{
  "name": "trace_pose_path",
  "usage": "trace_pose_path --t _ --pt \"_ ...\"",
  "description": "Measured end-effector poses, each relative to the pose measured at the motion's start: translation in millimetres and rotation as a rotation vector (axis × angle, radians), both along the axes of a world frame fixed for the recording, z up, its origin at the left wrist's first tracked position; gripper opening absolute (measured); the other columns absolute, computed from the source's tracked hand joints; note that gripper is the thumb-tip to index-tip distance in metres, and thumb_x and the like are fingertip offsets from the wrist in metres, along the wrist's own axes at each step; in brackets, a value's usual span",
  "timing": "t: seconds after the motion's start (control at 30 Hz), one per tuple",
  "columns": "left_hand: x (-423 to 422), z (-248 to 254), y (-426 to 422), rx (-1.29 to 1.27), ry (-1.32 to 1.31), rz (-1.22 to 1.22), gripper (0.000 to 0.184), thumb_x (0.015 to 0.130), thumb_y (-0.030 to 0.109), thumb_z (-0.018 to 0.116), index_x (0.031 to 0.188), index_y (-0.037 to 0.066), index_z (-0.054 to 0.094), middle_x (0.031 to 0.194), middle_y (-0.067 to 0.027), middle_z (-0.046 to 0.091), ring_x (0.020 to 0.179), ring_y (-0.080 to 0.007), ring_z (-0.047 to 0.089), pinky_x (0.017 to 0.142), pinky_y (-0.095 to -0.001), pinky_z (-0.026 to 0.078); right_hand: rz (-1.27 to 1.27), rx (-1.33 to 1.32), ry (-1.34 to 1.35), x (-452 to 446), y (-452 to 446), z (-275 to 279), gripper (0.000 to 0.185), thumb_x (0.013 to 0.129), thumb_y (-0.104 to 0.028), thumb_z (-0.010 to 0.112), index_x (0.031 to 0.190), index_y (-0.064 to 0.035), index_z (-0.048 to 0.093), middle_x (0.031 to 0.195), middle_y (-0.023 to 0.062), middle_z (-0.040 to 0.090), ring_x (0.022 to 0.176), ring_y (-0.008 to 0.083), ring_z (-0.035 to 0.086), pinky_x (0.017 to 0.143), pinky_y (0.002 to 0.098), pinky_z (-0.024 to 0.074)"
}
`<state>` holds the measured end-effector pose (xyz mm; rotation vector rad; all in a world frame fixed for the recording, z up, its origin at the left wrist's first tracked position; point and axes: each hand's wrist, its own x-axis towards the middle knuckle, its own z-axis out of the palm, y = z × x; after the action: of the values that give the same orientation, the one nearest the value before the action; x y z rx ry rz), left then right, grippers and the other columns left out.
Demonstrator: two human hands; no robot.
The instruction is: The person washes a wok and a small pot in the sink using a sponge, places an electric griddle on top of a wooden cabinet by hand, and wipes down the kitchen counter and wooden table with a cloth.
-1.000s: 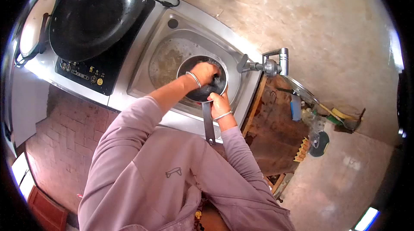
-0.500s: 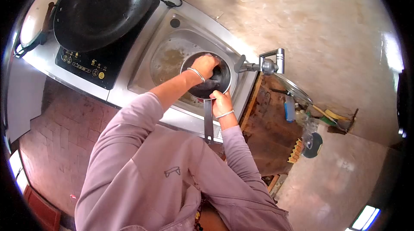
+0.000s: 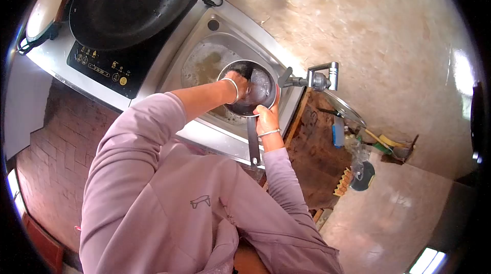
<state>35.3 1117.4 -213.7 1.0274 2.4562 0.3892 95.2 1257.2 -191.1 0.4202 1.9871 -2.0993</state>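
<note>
A dark saucepan (image 3: 262, 85) with a long dark handle pointing toward my body is tilted over the sink (image 3: 176, 72), which holds cloudy, foamy water. My left hand (image 3: 238, 85) is inside the pan against its inner wall, fingers bent and blurred. Something dark shows beside those fingers; what it is, I cannot make out. With my right hand (image 3: 267, 116) I grip the pan's near right rim beside the handle, thumb over the edge. Wet, shiny patches show inside the pan.
Right of the pan is a metal faucet (image 3: 319, 80). A large black wok (image 3: 130, 8) stands on the induction cooktop (image 3: 105, 72) at the upper left, beside a pale round pan (image 3: 53, 5). A glass lid (image 3: 345, 107) and a blue item (image 3: 338, 133) lie at right.
My left hand has moved around inside the pan, now toward its left side. The pan has shifted slightly right in view, and my right hand keeps its grip on the rim.
</note>
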Motion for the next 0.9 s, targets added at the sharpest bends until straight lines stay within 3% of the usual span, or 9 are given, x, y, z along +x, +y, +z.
trace_pose_path --t 0.1,0.17,0.23,0.3,0.47,0.57,0.63,0.8,0.9 --pt "-6 -5 -3 0.238 0.235 0.270 0.020 0.069 0.009 0.055 0.089 0.007 0.059 0.094 -0.0103 0.059 0.090 -0.0232 0.057 0.072 -0.0354 0.047 -0.030 -0.046 -0.053 -3 5 -7 0.085 0.060 0.015 0.039 0.132 -0.0245 0.019 0.103 0.0047 0.046 0.072 0.0138 0.048 0.052 0.0232 0.0424" --pt "-7 -12 5 0.813 0.295 0.473 0.025 0.066 0.004 0.055 0.091 0.007 0.056 0.093 -0.0132 0.058 0.089 -0.0275 0.056 0.074 -0.0358 0.046 -0.049 -0.102 -0.161 -3 11 -9 0.049 0.061 0.013 0.041 0.107 -0.0033 0.045 0.092 0.0089 0.052 0.071 0.0204 0.054 0.060 0.0318 0.0474" --pt "-11 -20 19 1.062 0.052 0.591 0.030 0.062 -0.004 0.053 0.091 0.004 0.052 0.089 -0.0143 0.058 0.087 -0.0311 0.055 0.073 -0.0368 0.043 -0.005 -0.213 -0.228 -3 2 3 0.036 0.062 0.011 0.041 0.096 0.0021 0.048 0.087 0.0119 0.054 0.074 0.0273 0.056 0.063 0.0443 0.0497" --pt "-3 -13 25 1.265 -0.298 0.587 0.028 0.062 -0.005 0.051 0.089 0.003 0.051 0.086 -0.0129 0.057 0.085 -0.0288 0.055 0.072 -0.0351 0.043 -0.001 -0.239 -0.291 -2 -3 7 0.046 0.064 0.011 0.041 0.105 -0.0095 0.040 0.084 0.0030 0.047 0.057 0.0155 0.047 0.053 0.0437 0.0520" --pt "15 -41 37 0.901 -0.357 0.205 0.011 0.071 0.014 0.052 0.079 0.007 0.055 0.079 -0.0149 0.058 0.074 -0.0278 0.055 0.067 -0.0339 0.042 0.109 -0.053 -0.041 -3 2 12 0.089 0.057 0.018 0.037 0.135 -0.0205 0.018 0.111 0.0084 0.045 0.083 0.0155 0.051 0.060 0.0190 0.0455" --pt "20 -25 8 0.410 -0.229 0.054 0.010 0.074 0.016 0.051 0.080 0.012 0.059 0.084 -0.0104 0.060 0.083 -0.0239 0.057 0.069 -0.0347 0.043 0.046 0.157 0.083 -3 -6 3 0.091 0.055 0.020 0.036 0.135 -0.0204 0.017 0.119 0.0093 0.040 0.101 0.0222 0.047 0.073 0.0243 0.0452" --pt "20 -43 16 0.203 0.009 0.076 0.016 0.077 0.017 0.048 0.086 0.012 0.060 0.091 -0.0085 0.059 0.089 -0.0225 0.056 0.072 -0.0342 0.042 0.063 0.537 0.251 -4 -4 -25 0.090 0.055 0.020 0.035 0.135 -0.0170 0.016 0.124 0.0166 0.031 0.117 0.0305 0.032 0.099 0.0331 0.0241" --pt "15 -64 21 0.127 0.370 0.302 0.020 0.079 0.020 0.047 0.088 0.012 0.063 0.104 -0.0058 0.057 0.099 -0.0207 0.053 0.079 -0.0330 0.041 0.153 0.953 0.561 -10 -25 -3 0.092 0.052 0.021 0.043 0.134 -0.0130 0.015 0.125 0.0219 0.022 0.119 0.0377 0.027 0.096 0.0384 0.0319" --pt "12 -48 9 -0.153 0.026 0.141 0.019 0.079 0.019 0.048 0.089 0.013 0.063 0.102 -0.0061 0.058 0.098 -0.0214 0.054 0.079 -0.0328 0.042 0.170 1.188 0.513 -11 -22 -1 0.092 0.052 0.020 0.050 0.132 -0.0129 0.018 0.131 0.0228 0.016 0.118 0.0414 0.027 0.089 0.0415 0.0396"
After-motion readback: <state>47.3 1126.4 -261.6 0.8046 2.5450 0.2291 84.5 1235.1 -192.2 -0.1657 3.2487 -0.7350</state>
